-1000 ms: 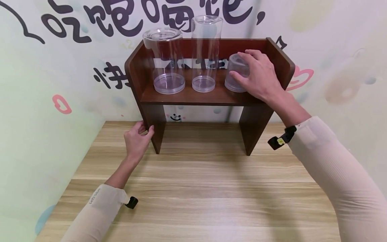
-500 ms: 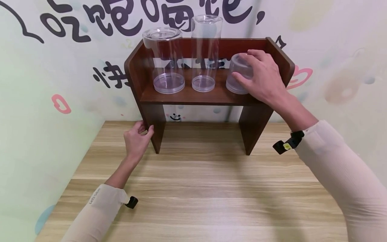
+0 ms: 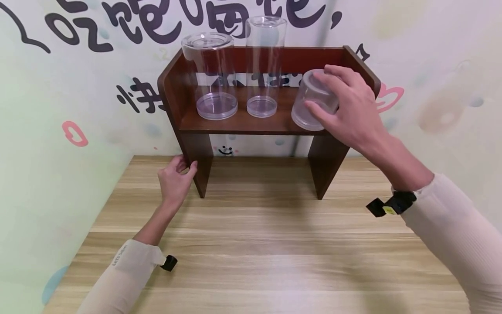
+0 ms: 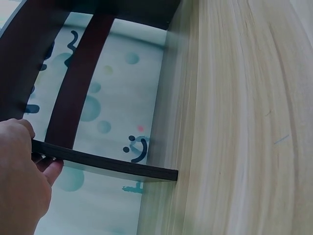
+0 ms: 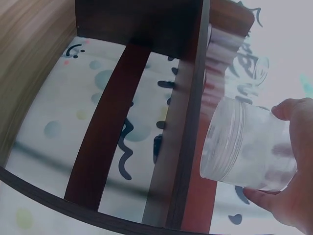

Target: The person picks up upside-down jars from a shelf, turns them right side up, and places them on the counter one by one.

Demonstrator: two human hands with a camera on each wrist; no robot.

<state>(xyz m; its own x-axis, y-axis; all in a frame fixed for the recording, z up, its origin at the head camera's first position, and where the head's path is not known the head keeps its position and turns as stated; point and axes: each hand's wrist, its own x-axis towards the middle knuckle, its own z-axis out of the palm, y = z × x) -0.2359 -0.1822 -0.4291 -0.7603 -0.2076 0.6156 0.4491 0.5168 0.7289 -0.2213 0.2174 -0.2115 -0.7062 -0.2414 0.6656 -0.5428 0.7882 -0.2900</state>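
Short clear jar is tilted at the right front edge of the wooden shelf, right hand wrapped around it, so removal looks barely begun; left hand pinches the shelf leg, two taller jars untouched.

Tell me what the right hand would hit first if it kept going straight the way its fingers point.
Probably the shelf's back panel. The right hand grips the short clear jar, tilted at the shelf's front edge, fingers pointing toward the back and slightly left. The tall narrow jar stands further left, likely outside that line; depth is unclear.
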